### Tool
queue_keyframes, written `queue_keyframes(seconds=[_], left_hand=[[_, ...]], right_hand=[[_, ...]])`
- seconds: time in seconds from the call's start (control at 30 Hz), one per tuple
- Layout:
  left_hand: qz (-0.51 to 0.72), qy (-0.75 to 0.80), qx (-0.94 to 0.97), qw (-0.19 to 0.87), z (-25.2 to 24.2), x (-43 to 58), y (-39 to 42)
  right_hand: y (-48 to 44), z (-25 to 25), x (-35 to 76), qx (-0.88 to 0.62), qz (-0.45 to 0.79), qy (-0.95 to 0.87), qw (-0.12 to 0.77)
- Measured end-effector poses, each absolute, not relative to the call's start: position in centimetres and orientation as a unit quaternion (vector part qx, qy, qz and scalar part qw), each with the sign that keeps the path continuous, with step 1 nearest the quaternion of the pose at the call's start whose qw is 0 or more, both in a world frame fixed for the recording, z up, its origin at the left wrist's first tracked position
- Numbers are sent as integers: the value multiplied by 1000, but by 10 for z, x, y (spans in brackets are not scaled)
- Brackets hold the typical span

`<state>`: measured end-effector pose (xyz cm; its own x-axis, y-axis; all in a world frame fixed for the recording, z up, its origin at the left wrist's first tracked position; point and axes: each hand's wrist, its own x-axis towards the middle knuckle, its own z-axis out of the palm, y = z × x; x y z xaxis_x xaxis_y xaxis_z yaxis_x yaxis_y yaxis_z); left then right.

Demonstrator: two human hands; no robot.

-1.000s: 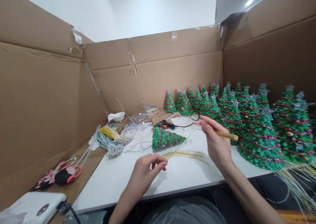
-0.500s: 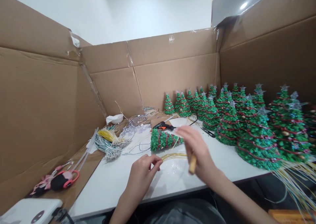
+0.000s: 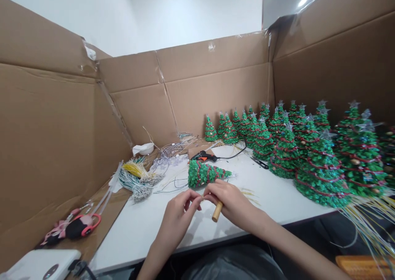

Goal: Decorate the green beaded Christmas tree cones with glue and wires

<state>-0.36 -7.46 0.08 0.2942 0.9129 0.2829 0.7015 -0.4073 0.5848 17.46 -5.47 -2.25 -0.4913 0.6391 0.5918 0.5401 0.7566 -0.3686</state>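
Look at this, along the right of my white table (image 3: 277,206), a crowd of glittery green Christmas trees (image 3: 321,177), silver stars on top! Up ahead, a hot glue gun (image 3: 203,157) with its black cord, and black-handled snips (image 3: 259,162) right by the trees. Over left, bundled green-and-white wires (image 3: 137,183), a silver wire coil (image 3: 171,150), a white bowl (image 3: 145,148), all boxed in by cardboard walls (image 3: 216,90)!

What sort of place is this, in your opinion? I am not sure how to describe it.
It looks like a small handicraft workspace for making decorations. Many green glittery Christmas trees stand in rows, a hot glue gun lies on the white table, and bundled wires lie beside cardboard walls.
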Motion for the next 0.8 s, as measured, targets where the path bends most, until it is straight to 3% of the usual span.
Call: queue_keyframes(seconds=[0.4,0.6,0.7,0.8], left_hand=[[356,511,781,51,-12,3,-76],[361,514,774,83,-16,4,-79],[324,523,779,121,-9,-2,-79],[234,576,778,88,4,-12,-66]], right_hand=[[-55,-26,171,-328,65,-844,420],[-58,-27,170,-314,35,-851,420],[-58,-25,175,-314,26,-862,396],[-46,-21,190,-362,34,-862,353]])
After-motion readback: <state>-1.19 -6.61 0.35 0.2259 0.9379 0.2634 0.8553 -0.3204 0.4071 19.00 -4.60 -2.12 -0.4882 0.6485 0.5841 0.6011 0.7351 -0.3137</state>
